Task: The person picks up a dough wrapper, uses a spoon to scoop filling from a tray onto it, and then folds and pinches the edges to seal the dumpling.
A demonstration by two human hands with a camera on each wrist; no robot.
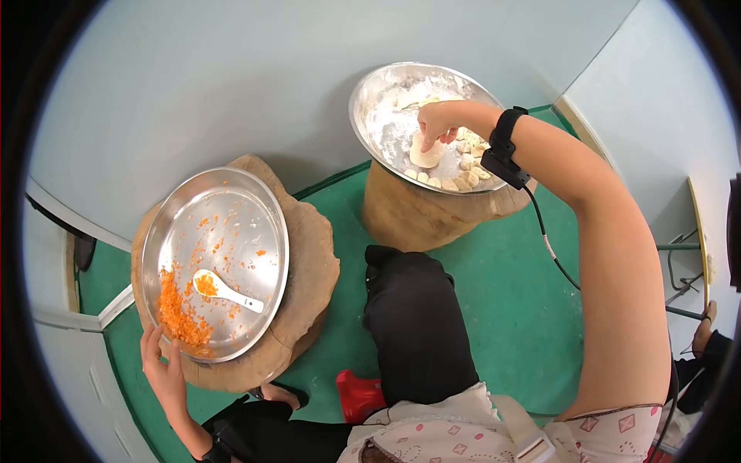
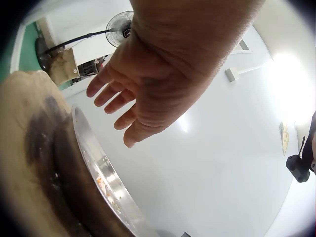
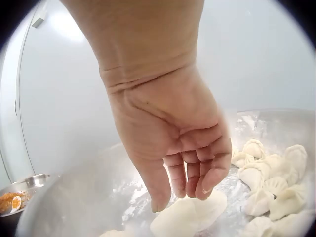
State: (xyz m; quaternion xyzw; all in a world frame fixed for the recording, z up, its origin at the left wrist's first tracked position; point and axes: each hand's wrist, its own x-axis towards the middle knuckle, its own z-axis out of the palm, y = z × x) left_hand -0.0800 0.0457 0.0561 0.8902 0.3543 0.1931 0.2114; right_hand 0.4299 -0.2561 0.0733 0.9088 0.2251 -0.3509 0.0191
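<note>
My right hand (image 1: 438,123) reaches down into the floury metal tray (image 1: 376,127), its fingertips at a pale, flat piece of dough (image 1: 426,157). In the right wrist view, the thumb and loosely bent fingers of that hand (image 3: 173,133) stand apart, just over the dough (image 3: 190,217); whether they touch it cannot be told. Pleated dumplings (image 3: 254,175) lie beside it. My left hand (image 1: 164,378), fingers spread and slightly bent, is by the near rim of the other tray (image 1: 284,266), close to the chopped orange filling (image 1: 181,320). The left wrist view shows this hand (image 2: 158,84) holding nothing.
A white spoon (image 1: 231,295) with orange filling lies in the left tray. Wooden stumps (image 1: 312,258) bear both trays. Small dough pieces (image 1: 434,182) line the right tray's near edge. A red object (image 1: 360,395) is on the green floor. Another person's hand (image 1: 702,332) shows at far right.
</note>
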